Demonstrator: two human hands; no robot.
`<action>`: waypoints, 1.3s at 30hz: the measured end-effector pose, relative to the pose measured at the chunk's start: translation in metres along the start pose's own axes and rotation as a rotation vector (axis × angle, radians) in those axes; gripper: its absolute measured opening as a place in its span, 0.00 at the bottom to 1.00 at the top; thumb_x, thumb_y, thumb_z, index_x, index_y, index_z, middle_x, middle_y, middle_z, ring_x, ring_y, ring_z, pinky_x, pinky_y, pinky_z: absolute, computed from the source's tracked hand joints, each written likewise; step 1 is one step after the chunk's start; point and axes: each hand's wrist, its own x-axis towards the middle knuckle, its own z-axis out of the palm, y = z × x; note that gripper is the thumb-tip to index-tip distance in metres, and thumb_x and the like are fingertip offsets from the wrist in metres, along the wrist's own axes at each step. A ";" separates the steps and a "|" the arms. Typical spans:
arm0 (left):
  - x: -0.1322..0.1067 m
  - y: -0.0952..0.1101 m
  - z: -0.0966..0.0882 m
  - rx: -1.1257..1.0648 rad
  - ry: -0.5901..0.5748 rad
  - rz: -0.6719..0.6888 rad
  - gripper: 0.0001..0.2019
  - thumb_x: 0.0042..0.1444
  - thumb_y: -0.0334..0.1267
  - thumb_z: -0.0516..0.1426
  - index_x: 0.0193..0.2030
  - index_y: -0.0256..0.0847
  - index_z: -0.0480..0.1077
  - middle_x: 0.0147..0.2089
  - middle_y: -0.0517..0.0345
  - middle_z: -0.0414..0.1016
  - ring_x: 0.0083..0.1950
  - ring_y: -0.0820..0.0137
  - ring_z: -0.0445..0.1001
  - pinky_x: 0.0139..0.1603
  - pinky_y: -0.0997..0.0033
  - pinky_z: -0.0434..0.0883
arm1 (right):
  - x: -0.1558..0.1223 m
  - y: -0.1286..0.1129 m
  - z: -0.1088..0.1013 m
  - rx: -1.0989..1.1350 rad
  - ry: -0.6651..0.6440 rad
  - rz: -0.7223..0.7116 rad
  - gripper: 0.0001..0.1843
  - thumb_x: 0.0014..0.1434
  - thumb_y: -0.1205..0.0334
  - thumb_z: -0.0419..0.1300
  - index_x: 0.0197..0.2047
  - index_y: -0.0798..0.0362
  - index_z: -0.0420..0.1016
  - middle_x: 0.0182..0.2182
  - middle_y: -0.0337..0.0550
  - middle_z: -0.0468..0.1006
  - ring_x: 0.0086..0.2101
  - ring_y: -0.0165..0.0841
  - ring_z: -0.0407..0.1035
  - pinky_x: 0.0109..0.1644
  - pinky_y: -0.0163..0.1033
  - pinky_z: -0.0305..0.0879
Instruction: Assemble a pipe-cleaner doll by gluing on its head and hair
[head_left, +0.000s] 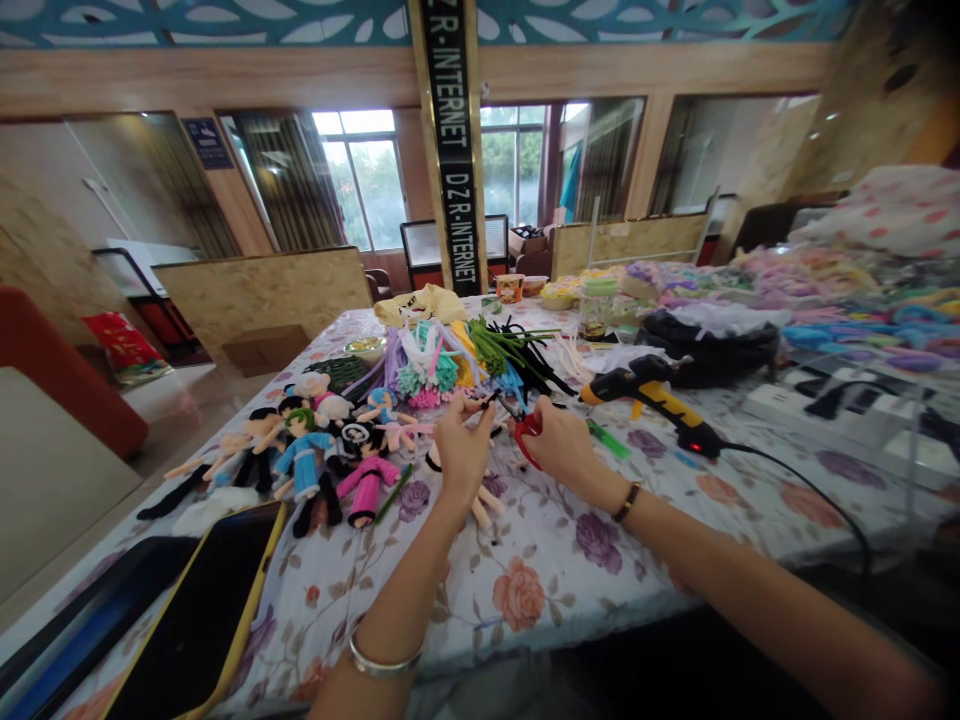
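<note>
My left hand point(461, 450) pinches a small black piece point(491, 397), perhaps cut from a fuzzy pipe cleaner, above the table. In my right hand point(562, 447) are red-handled scissors point(528, 440), their blades pointing toward that black piece. Beneath my hands lies a pale doll point(480, 505), partly hidden by my left hand and wrist. Several small fuzzy dolls are to the left, among them one in a blue robe point(304, 455) and one in pink point(369, 485). Bundles of coloured pipe cleaners point(427, 355) are heaped just beyond my hands.
A yellow-and-black glue gun point(649, 395) with a red light and cable lies to the right. Nearby are a green-handled tool point(609, 440) and a white power strip point(847, 425). A yellow-cased phone point(199, 615) rests at front left on the flowered tablecloth point(525, 595). A jar point(598, 305) stands farther back.
</note>
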 end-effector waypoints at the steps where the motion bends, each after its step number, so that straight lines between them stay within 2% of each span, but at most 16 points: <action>1: 0.000 0.000 0.000 0.008 0.000 0.000 0.09 0.48 0.39 0.58 0.23 0.40 0.62 0.26 0.61 0.73 0.33 0.69 0.74 0.36 0.73 0.65 | 0.000 0.000 0.001 -0.001 0.002 0.000 0.17 0.59 0.47 0.52 0.36 0.54 0.64 0.26 0.44 0.77 0.28 0.37 0.72 0.25 0.36 0.43; 16: -0.002 0.002 0.001 0.009 0.001 -0.013 0.10 0.47 0.39 0.58 0.22 0.41 0.62 0.24 0.62 0.71 0.31 0.70 0.74 0.34 0.73 0.66 | 0.003 0.000 0.000 -0.067 -0.012 0.028 0.19 0.58 0.44 0.53 0.38 0.54 0.64 0.28 0.45 0.78 0.30 0.39 0.74 0.25 0.36 0.44; 22: -0.004 0.004 0.001 0.074 0.027 0.005 0.09 0.47 0.38 0.58 0.22 0.40 0.62 0.24 0.62 0.72 0.30 0.71 0.73 0.34 0.73 0.65 | 0.003 0.002 0.001 -0.085 -0.011 0.033 0.19 0.58 0.44 0.53 0.37 0.54 0.64 0.27 0.46 0.78 0.29 0.39 0.74 0.25 0.36 0.45; 28: -0.002 0.009 -0.002 0.035 0.086 -0.109 0.07 0.46 0.36 0.58 0.23 0.40 0.63 0.24 0.61 0.71 0.30 0.71 0.73 0.32 0.75 0.66 | 0.006 0.005 0.004 -0.094 -0.027 0.040 0.16 0.57 0.49 0.55 0.37 0.55 0.67 0.29 0.48 0.78 0.32 0.40 0.73 0.25 0.36 0.48; 34: -0.001 0.009 -0.003 0.061 0.064 -0.138 0.06 0.45 0.35 0.59 0.25 0.40 0.64 0.28 0.59 0.75 0.33 0.69 0.76 0.37 0.73 0.68 | 0.005 0.005 0.002 -0.106 -0.091 -0.059 0.10 0.55 0.59 0.58 0.37 0.57 0.70 0.34 0.51 0.77 0.39 0.40 0.71 0.32 0.36 0.55; 39: 0.000 0.005 -0.003 0.102 0.030 -0.166 0.05 0.46 0.35 0.59 0.28 0.39 0.66 0.29 0.57 0.77 0.34 0.68 0.77 0.38 0.72 0.68 | 0.006 0.004 -0.006 -0.154 -0.256 -0.123 0.10 0.57 0.61 0.55 0.39 0.58 0.72 0.34 0.54 0.78 0.35 0.41 0.72 0.32 0.37 0.56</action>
